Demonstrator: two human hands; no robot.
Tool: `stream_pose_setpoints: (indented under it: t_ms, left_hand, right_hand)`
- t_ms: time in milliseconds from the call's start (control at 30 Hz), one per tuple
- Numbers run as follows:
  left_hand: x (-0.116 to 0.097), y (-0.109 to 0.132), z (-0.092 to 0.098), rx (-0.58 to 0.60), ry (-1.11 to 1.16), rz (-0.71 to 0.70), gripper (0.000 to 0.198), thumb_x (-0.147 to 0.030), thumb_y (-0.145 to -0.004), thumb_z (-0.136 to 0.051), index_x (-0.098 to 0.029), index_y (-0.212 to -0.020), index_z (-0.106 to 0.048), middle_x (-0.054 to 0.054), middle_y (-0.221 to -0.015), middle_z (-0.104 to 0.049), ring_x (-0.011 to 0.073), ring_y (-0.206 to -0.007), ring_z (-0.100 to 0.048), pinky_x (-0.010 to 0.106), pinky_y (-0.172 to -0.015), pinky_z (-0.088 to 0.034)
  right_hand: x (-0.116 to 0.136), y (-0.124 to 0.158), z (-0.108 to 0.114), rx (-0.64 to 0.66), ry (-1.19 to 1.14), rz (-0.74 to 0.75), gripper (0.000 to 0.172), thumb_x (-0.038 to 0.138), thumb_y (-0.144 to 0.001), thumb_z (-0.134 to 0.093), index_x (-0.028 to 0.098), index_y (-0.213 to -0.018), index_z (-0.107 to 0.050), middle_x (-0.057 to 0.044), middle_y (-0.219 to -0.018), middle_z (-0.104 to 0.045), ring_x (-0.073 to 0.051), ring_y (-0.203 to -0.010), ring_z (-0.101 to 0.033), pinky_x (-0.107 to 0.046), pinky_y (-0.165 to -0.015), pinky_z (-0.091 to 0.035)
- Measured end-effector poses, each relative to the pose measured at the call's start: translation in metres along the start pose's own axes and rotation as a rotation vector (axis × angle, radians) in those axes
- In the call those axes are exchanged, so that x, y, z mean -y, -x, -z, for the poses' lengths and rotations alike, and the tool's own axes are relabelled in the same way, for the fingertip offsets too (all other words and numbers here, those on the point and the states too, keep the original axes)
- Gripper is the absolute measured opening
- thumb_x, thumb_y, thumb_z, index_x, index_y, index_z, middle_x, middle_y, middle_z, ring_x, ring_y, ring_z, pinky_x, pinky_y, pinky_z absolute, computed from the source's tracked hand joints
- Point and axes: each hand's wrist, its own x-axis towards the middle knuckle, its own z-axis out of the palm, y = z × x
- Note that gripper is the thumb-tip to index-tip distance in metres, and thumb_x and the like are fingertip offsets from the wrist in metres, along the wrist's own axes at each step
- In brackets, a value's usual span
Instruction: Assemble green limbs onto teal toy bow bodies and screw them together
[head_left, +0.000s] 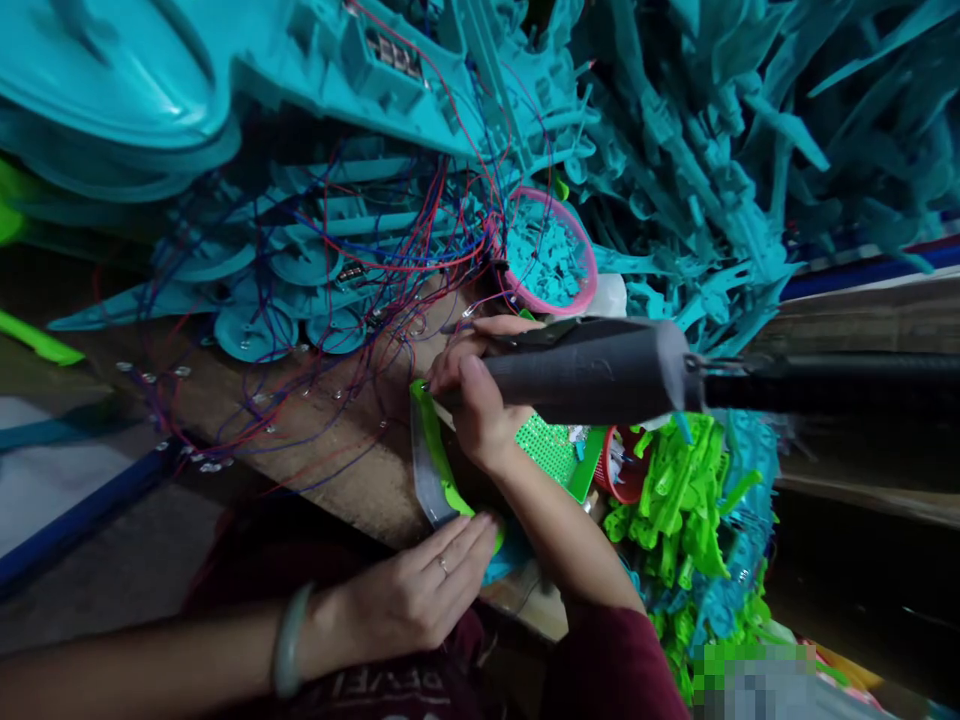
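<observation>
The likeliest slip, as it looked, was the tip of the dark grey electric screwdriver skating off its mark on the lime-green and clear plastic toy part, since the part lay at the near edge of the worn wooden workbench with only fingertip pressure pinning it; a tilt of the tool or a shift of the part could have scarred the plastic or nicked a finger. The loose red and blue wires trailing from the stacked teal plastic housings lay just beside the work and could have snagged. The right hand was closed around the front of the screwdriver, fingers curled over the barrel, thumb along it, guiding the tip down onto the part's far end. The left hand lay flat, fingers extended and close together, pressing the near end of the part against the bench. A pink-rimmed basket of teal pieces stood further back.
</observation>
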Motion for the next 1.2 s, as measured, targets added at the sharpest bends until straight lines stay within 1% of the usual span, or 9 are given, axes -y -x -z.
stream_pose_setpoints:
  t_ms: [100,300,467,567,667,767,867,967,1200]
  left_hand:
    - [0.006,-0.005,0.011,0.005,0.207,0.113,0.039,-0.027,-0.099,-0.049,-0.004,-0.127,-0.062,0.013,-0.131,-0.066,0.0239,-0.125,-0.059,0.036,-0.111,-0.045]
    - [0.068,-0.033,0.051,-0.354,0.44,0.699,0.028,-0.025,-0.097,-0.062,-0.011,-0.121,-0.058,0.014,-0.119,-0.062,0.0198,-0.115,-0.06,0.032,-0.096,-0.053]
    - [0.118,-0.067,0.049,-0.193,0.61,0.368,0.016,-0.012,-0.101,-0.047,-0.016,-0.101,-0.063,0.003,-0.091,-0.065,0.0127,-0.084,-0.065,0.024,-0.075,-0.052]
    - [0.128,-0.087,0.035,0.036,0.33,0.346,0.02,-0.015,-0.1,-0.048,-0.013,-0.094,-0.067,0.006,-0.087,-0.066,0.0178,-0.078,-0.065,0.029,-0.067,-0.051]
    - [0.119,-0.096,0.03,0.159,-0.093,0.363,0.026,-0.011,-0.097,-0.05,-0.003,-0.116,-0.065,0.02,-0.116,-0.067,0.0296,-0.1,-0.066,0.039,-0.076,-0.053]
    - [0.09,-0.083,0.033,0.127,-0.23,0.309,0.036,-0.011,-0.096,-0.051,0.002,-0.128,-0.059,0.024,-0.123,-0.065,0.0333,-0.107,-0.063,0.044,-0.084,-0.051]
    - [0.053,-0.051,0.035,0.099,-0.128,0.221,0.027,-0.011,-0.098,-0.047,-0.003,-0.112,-0.069,0.016,-0.104,-0.073,0.0287,-0.095,-0.066,0.044,-0.086,-0.049]
    - [0.026,-0.021,0.032,0.078,0.063,0.131,0.03,-0.019,-0.102,-0.045,-0.008,-0.119,-0.067,0.013,-0.122,-0.07,0.026,-0.112,-0.063,0.043,-0.101,-0.043]
    - [0.018,-0.004,0.023,0.12,0.18,0.056,0.044,-0.041,-0.104,-0.044,-0.009,-0.129,-0.063,0.009,-0.134,-0.066,0.0229,-0.128,-0.056,0.04,-0.113,-0.035]
  right_hand:
    - [0.022,-0.004,0.003,-0.063,-0.118,0.125,0.025,0.052,-0.091,-0.056,0.027,-0.091,-0.055,0.008,-0.055,-0.045,-0.013,-0.042,-0.045,-0.03,-0.047,-0.048]
    - [0.092,0.002,0.018,-0.055,-0.218,0.196,0.016,0.031,-0.088,-0.055,0.028,-0.104,-0.054,0.009,-0.054,-0.047,-0.013,-0.042,-0.049,-0.027,-0.044,-0.048]
    - [0.116,0.013,0.035,-0.03,-0.182,0.263,0.018,0.028,-0.089,-0.054,0.026,-0.107,-0.055,0.008,-0.056,-0.049,-0.012,-0.044,-0.051,-0.027,-0.046,-0.051]
    - [0.11,0.011,0.048,-0.224,-0.106,0.396,0.016,0.025,-0.088,-0.053,0.025,-0.103,-0.057,0.008,-0.056,-0.049,-0.011,-0.043,-0.048,-0.025,-0.046,-0.049]
    - [0.09,0.008,0.058,-0.443,-0.07,0.407,0.013,0.023,-0.087,-0.054,0.025,-0.099,-0.057,0.009,-0.055,-0.046,-0.009,-0.042,-0.045,-0.023,-0.046,-0.047]
    - [0.059,0.01,0.061,-0.507,-0.074,0.243,0.013,0.027,-0.086,-0.058,0.025,-0.099,-0.055,0.01,-0.054,-0.045,-0.01,-0.042,-0.046,-0.024,-0.047,-0.045]
    - [0.03,0.016,0.06,-0.473,-0.144,0.175,0.017,0.029,-0.087,-0.06,0.024,-0.101,-0.053,0.01,-0.055,-0.047,-0.01,-0.044,-0.047,-0.024,-0.048,-0.045]
    - [0.013,0.02,0.06,-0.429,-0.205,0.163,0.019,0.028,-0.087,-0.062,0.025,-0.103,-0.05,0.01,-0.056,-0.05,-0.01,-0.044,-0.047,-0.024,-0.047,-0.044]
    - [0.008,0.02,0.06,-0.441,-0.175,0.084,0.028,0.035,-0.085,-0.065,0.025,-0.104,-0.048,0.011,-0.055,-0.048,-0.011,-0.042,-0.045,-0.025,-0.046,-0.043]
